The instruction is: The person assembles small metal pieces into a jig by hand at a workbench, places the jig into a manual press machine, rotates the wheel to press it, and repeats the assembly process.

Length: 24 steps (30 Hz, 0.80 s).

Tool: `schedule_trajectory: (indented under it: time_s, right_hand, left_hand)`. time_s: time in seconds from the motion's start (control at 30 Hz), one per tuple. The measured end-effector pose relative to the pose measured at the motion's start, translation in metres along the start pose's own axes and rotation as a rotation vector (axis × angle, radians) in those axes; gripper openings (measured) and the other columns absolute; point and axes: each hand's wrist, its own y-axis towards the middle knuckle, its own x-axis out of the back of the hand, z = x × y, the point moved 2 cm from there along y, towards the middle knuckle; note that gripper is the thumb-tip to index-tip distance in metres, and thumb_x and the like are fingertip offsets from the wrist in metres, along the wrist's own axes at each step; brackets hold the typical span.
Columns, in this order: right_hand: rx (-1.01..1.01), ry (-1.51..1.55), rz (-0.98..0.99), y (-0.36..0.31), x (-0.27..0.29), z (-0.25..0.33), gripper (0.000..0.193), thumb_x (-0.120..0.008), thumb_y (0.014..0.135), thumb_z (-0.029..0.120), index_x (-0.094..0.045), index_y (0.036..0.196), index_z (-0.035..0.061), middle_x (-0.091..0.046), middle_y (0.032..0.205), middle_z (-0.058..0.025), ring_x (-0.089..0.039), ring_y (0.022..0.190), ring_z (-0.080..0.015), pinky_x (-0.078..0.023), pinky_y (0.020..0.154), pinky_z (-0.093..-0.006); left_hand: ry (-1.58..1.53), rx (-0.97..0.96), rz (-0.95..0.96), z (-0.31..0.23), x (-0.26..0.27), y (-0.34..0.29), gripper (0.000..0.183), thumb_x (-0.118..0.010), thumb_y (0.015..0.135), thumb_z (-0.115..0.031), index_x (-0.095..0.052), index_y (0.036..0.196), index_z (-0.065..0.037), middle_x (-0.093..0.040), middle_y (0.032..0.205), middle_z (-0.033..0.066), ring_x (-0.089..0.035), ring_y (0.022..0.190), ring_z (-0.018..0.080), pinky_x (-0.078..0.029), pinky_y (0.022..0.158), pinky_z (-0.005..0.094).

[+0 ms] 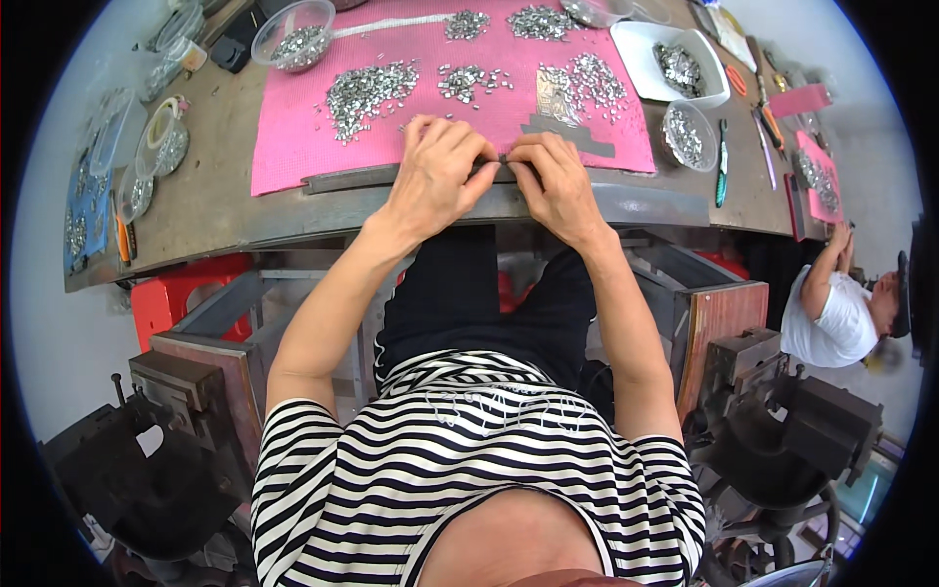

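My left hand (pixel 438 168) and my right hand (pixel 559 186) meet at the front edge of a pink mat (pixel 284 137). Both are closed, thumbs and fingertips pinched toward each other, with something small and dark between them that is too small to name. Under and beside my hands runs a dark metal bar (pixel 352 180) along the bench edge. Just beyond them on the mat lie heaps of small shiny metal pieces: a large pile (pixel 370 96), a smaller pile (pixel 471 82) and another pile (pixel 597 80) beside grey and tan tape strips (pixel 572 132).
A clear round tub (pixel 293 41) of metal pieces stands at the far left, a white tray (pixel 624 49) and a clear bowl (pixel 688 137) at the right. Nearby lie a green toothbrush (pixel 722 161) and orange-handled tools (pixel 771 127). Another person (pixel 831 313) works at the far right.
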Motion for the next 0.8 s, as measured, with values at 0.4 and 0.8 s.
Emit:
schedule_trajectory:
  time_s: [0.4,0.8]
  right_hand:
    - [-0.393,0.232,-0.279,-0.018,0.006,-0.016,0.01,-0.068,0.087,-0.001,-0.069,0.096,0.0029,-0.066,0.087,-0.0087,-0.063,0.079,-0.025,-0.049,0.074,-0.035]
    - [-0.339,0.171,-0.269,-0.017,0.005,-0.014,0.01,-0.068,0.086,-0.001,-0.068,0.094,0.0034,-0.067,0.09,-0.0082,-0.063,0.084,-0.0274,-0.048,0.078,-0.0369]
  left_hand:
    - [-0.027,0.015,0.04,0.002,-0.005,0.001,0.011,-0.074,0.085,-0.012,-0.07,0.096,-0.008,-0.065,0.089,0.0041,-0.06,0.089,0.0234,-0.037,0.1,0.0427]
    - [0.024,0.011,-0.101,-0.012,-0.012,-0.01,0.018,-0.079,0.081,-0.019,-0.071,0.095,-0.012,-0.063,0.097,0.0026,-0.06,0.1,0.0235,-0.033,0.106,0.0537]
